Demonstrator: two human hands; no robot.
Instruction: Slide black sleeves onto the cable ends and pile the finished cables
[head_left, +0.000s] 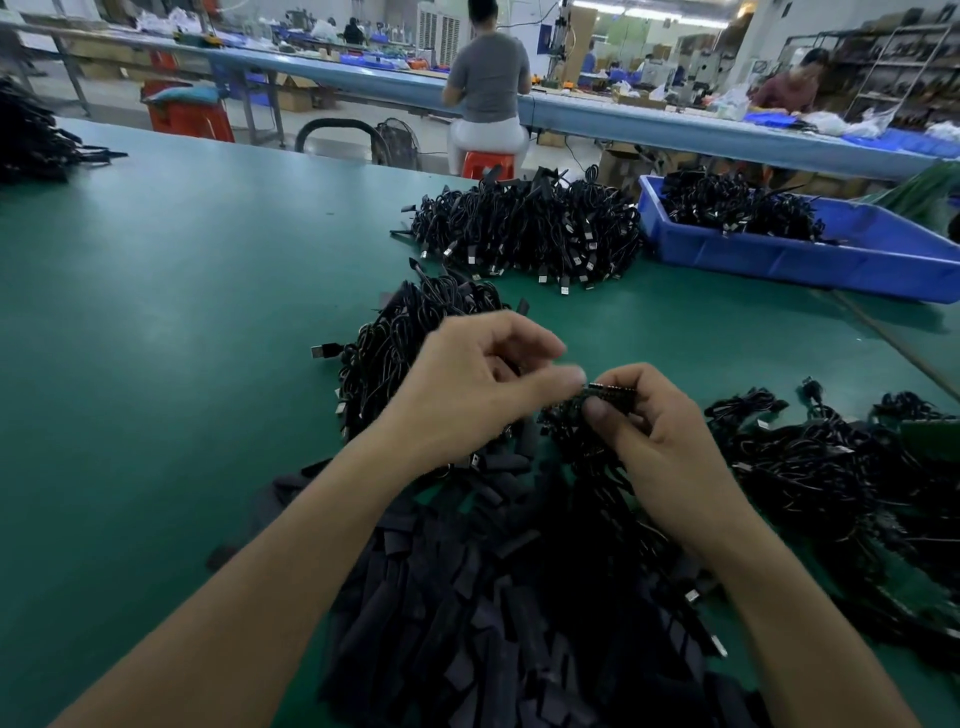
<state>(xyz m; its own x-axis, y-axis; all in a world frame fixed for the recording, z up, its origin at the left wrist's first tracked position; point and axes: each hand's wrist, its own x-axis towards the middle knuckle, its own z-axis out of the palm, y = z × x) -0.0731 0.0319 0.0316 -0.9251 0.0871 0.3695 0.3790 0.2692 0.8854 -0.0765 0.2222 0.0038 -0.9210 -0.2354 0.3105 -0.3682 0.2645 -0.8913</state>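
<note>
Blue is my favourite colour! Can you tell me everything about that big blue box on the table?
The rectangular blue plastic bin is a lidless tub with smooth, shiny walls and a thicker rim. It sits flat on the green table at the far right, cut off by the picture's edge. Tangled black cables fill its left end; the rest shows bare blue. A separate heap of black cables lies beside its left corner.
</note>
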